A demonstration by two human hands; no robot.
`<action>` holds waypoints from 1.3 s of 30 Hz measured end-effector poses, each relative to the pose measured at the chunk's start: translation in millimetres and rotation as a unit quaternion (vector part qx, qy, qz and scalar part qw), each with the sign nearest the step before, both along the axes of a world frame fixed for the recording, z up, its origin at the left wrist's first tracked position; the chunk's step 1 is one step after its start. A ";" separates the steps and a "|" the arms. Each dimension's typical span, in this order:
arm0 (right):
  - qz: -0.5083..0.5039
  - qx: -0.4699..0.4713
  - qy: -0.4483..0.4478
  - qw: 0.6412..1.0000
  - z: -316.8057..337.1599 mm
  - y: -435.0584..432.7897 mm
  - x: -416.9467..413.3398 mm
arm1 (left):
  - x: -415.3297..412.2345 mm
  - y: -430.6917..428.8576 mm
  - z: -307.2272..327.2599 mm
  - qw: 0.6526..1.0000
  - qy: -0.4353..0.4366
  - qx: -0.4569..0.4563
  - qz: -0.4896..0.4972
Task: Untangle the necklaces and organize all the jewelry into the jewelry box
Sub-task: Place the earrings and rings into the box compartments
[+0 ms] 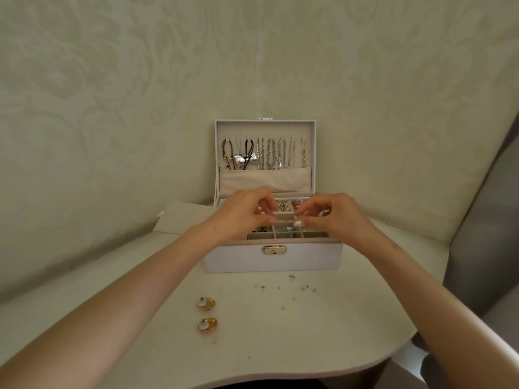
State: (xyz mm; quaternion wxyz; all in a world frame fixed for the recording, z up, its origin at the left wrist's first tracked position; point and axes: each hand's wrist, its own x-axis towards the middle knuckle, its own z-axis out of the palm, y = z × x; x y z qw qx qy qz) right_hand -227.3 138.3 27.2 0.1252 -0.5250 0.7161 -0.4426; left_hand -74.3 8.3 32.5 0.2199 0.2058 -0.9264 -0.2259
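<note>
A white jewelry box [273, 259] stands open at the back of the table. Several necklaces [269, 154] hang in a row inside its upright lid. The tray below is split into small compartments [286, 234] holding rings and earrings. My left hand [244, 211] and my right hand [334, 216] hover over the middle compartments, fingertips pinched and nearly meeting. Whether something tiny sits between the fingers is too small to tell. Two gold earrings [207, 314] with white backs lie on the table in front of the box, to the left.
Several tiny dark studs or earring backs [292, 287] are scattered on the white table [351, 318] just in front of the box. A flat white card [182, 217] lies left of the box. The table's curved front edge runs near me; a patterned wall stands behind.
</note>
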 end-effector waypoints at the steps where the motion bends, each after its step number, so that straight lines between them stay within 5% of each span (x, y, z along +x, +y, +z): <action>1: -0.002 -0.009 0.003 1.000 0.5 2.0 2.3 | 10.1 0.0 1.8 1.000 0.004 -0.012 0.012; 4: 0.031 -0.019 0.023 0.999 1.3 9.0 22.2 | 47.8 2.2 8.2 0.999 -0.031 -0.007 -0.005; 8: 0.195 0.024 0.090 0.976 -21.1 12.8 79.8 | 96.5 12.0 5.9 0.967 -0.242 -0.057 -0.054; 12: 0.264 0.032 0.185 0.946 -55.5 5.3 124.4 | 118.7 13.0 -16.5 0.938 -0.327 -0.089 -0.071; 21: 0.258 -0.008 0.215 0.942 -69.0 -2.8 136.2 | 124.7 7.5 -39.1 0.958 -0.254 -0.109 -0.081; 29: 0.100 -0.052 -0.065 0.992 -10.9 -5.8 60.9 | 73.4 1.1 18.1 0.998 -0.053 -0.020 -0.036; 33: 0.064 -0.053 -0.188 0.979 -3.8 -11.7 32.7 | 19.9 -8.2 14.5 0.989 -0.130 -0.070 -0.021; 39: 0.047 0.006 -0.075 0.996 -9.2 -27.3 19.2 | -2.6 -14.8 3.5 0.967 -0.238 -0.080 -0.034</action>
